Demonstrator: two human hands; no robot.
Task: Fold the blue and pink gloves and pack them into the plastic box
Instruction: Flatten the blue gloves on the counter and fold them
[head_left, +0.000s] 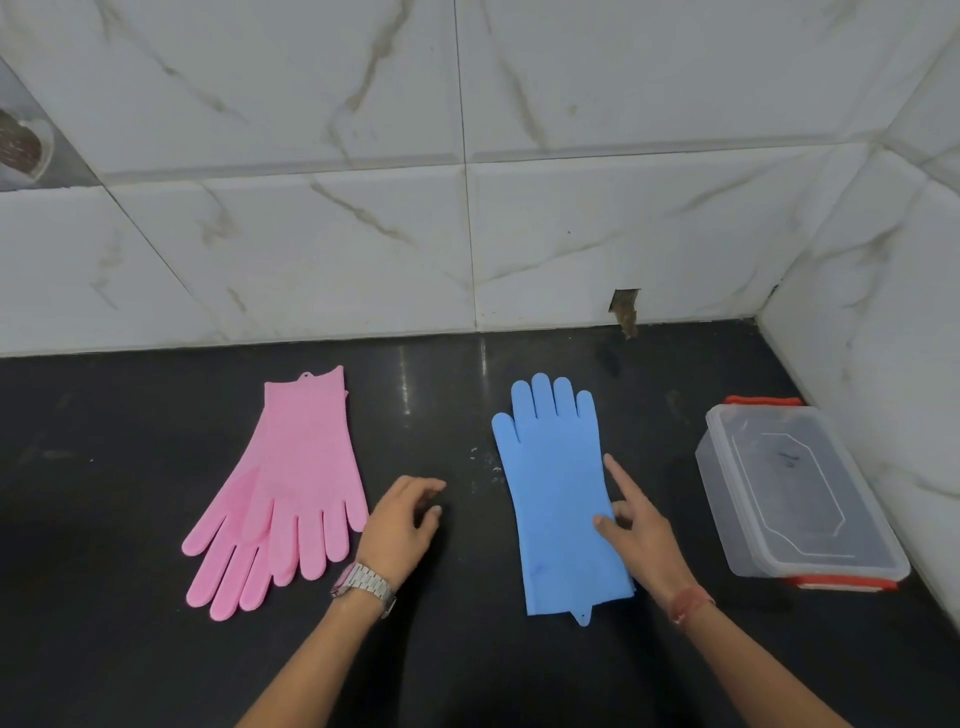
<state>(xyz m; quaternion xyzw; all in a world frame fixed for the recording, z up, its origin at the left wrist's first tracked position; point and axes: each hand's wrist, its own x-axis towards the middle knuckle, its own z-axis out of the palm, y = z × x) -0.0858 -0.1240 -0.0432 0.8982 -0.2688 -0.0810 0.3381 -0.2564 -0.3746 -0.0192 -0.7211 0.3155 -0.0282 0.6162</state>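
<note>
Two pink gloves (291, 488) lie stacked on the black counter at the left, fingers pointing toward me. The blue gloves (556, 488) lie flat in the middle, fingers pointing to the wall. My left hand (400, 525) hovers between the two colours with fingers loosely curled and holds nothing. My right hand (636, 525) rests on the right edge of the blue gloves, thumb and fingers touching the rubber. A clear plastic box (795, 493) with red clips stands at the right, its lid on.
The black counter (130, 649) ends at a white marble-tiled wall behind and another wall right of the box. A small hole (625, 306) breaks the tiles above the counter. I wear a metal watch on the left wrist.
</note>
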